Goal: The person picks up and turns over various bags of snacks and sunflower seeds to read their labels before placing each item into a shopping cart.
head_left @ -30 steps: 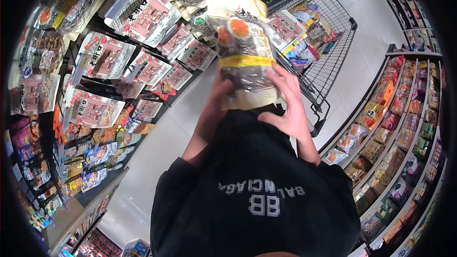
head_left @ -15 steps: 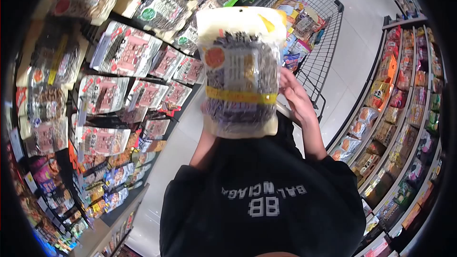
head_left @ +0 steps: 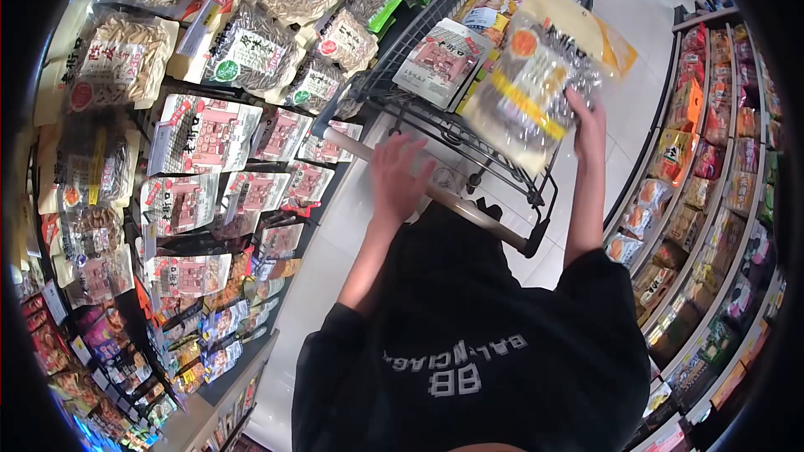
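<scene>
While my right hand (head_left: 586,127) grips a clear snack bag (head_left: 536,84) by its lower right edge, fingers closed on the plastic, my left hand (head_left: 397,177) hangs open with fingers spread, just above the cart handle (head_left: 435,194); I cannot tell whether it touches the bar. My two hands are well apart. I hold the bag tilted over the shopping cart (head_left: 456,130), above its wire basket. It has a cream top, an orange round mark, a yellow band across the middle and dark contents showing through. Inside the cart lies a flat pink and white packet (head_left: 440,59), with more coloured packets piled behind it. My black sweatshirt (head_left: 469,343) with white block lettering fills the bottom of the view. To my left, store shelves (head_left: 209,167) carry rows of pink and white packets, with bags of pale and dark snacks higher up. To my right, across a pale tiled floor (head_left: 620,117), another shelf (head_left: 720,201) holds orange, red and green packets.
</scene>
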A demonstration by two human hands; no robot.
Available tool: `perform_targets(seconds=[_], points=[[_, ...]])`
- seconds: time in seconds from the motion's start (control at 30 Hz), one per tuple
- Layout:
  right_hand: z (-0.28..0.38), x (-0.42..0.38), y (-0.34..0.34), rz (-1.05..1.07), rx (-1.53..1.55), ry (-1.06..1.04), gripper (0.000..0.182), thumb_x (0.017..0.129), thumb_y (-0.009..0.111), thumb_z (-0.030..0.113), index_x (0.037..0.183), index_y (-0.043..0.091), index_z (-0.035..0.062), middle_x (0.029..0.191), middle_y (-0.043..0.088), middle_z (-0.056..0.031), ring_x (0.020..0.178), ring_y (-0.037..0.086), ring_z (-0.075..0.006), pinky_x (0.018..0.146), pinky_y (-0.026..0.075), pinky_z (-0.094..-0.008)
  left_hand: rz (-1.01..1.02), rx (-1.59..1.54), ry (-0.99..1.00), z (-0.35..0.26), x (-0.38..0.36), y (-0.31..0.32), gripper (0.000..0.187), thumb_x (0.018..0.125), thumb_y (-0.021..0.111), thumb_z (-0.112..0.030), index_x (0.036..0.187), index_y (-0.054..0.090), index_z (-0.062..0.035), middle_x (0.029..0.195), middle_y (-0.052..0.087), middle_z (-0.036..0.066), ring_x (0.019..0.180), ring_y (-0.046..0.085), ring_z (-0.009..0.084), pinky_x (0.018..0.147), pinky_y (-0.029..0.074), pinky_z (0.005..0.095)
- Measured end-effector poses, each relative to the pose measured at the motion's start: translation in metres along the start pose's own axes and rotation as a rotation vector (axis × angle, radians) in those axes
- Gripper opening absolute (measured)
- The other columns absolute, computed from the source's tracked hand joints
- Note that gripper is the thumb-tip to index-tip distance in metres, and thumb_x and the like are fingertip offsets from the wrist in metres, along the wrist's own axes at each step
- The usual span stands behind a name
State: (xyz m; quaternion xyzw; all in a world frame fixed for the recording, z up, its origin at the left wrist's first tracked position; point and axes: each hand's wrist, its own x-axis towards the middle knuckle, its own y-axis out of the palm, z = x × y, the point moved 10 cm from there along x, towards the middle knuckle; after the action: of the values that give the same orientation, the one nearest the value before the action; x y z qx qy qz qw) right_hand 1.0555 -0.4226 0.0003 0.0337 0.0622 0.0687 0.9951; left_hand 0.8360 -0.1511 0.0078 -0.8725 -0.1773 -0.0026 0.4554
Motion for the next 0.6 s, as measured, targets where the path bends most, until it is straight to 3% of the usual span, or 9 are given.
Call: perform_targets(seconds=[0.1,0.2,0.27,0.3,0.4,0.5,0.6], points=[[-0.041,0.062,-0.015,-0.026,-0.296,-0.009,0.052,0.078,0.073,0.027,0.117,0.054,-0.0023,0.105,0.065,-0.0137,0.093,0.063,-0.0184,0.081,0.049,-0.0315,0.157,0.279,0.029,-0.001,-0.017,0.051,0.038,0.084,0.062,-0.036,0.112,0.062,-0.0094,0.124,0.054,0.010,0.122,0.043,0.0309,0.108,0.017,0.0547],[-0.139,0.105,-0.034,-0.046,-0.643,0.105,0.051,0.076,0.073,0.022,0.116,0.055,-0.0026,0.102,0.066,-0.0126,0.089,0.064,-0.0173,0.080,0.049,-0.0299,0.160,0.290,0.018,-0.006,-0.017,0.052,0.037,0.081,0.065,-0.036,0.108,0.063,-0.0097,0.122,0.055,0.009,0.122,0.044,0.0307,0.107,0.014,0.0593],[-0.203,0.112,-0.030,0.014,-0.486,0.226,0.053,0.073,0.075,0.017,0.118,0.054,-0.0020,0.104,0.066,-0.0116,0.088,0.063,-0.0183,0.080,0.049,-0.0310,0.161,0.290,0.007,-0.006,-0.016,0.052,0.036,0.081,0.065,-0.036,0.107,0.063,-0.0098,0.120,0.057,0.009,0.121,0.044,0.0305,0.108,0.014,0.0585],[-0.220,0.104,-0.013,0.062,-0.148,0.274,0.057,0.071,0.078,0.020,0.119,0.055,0.0001,0.103,0.066,-0.0113,0.088,0.064,-0.0191,0.081,0.049,-0.0306,0.160,0.290,-0.001,-0.006,-0.015,0.052,0.036,0.081,0.065,-0.036,0.106,0.063,-0.0098,0.119,0.057,0.009,0.121,0.044,0.0304,0.108,0.015,0.0581],[-0.292,0.106,-0.020,-0.029,-0.160,0.345,0.054,0.073,0.075,0.015,0.120,0.053,-0.0023,0.104,0.066,-0.0110,0.087,0.064,-0.0191,0.080,0.050,-0.0310,0.148,0.292,-0.020,-0.004,-0.014,0.054,0.035,0.080,0.066,-0.035,0.105,0.064,-0.0096,0.116,0.059,0.009,0.119,0.045,0.0292,0.108,0.015,0.0577],[-0.368,0.106,-0.042,-0.054,-0.184,0.544,0.054,0.071,0.075,0.025,0.115,0.059,-0.0010,0.110,0.064,-0.0143,0.097,0.063,-0.0247,0.083,0.050,-0.0351,0.165,0.302,-0.026,-0.005,-0.012,0.053,0.033,0.079,0.066,-0.033,0.103,0.065,-0.0098,0.114,0.059,0.007,0.115,0.047,0.0281,0.108,0.016,0.0571],[-0.372,0.102,-0.085,-0.132,-0.960,0.751,0.059,0.070,0.072,0.037,0.112,0.061,-0.0018,0.111,0.064,-0.0182,0.103,0.063,-0.0313,0.088,0.049,-0.0389,0.187,0.293,-0.044,-0.007,-0.010,0.052,0.034,0.079,0.065,-0.032,0.103,0.064,-0.0080,0.111,0.058,0.009,0.113,0.047,0.0289,0.107,0.019,0.0568]])
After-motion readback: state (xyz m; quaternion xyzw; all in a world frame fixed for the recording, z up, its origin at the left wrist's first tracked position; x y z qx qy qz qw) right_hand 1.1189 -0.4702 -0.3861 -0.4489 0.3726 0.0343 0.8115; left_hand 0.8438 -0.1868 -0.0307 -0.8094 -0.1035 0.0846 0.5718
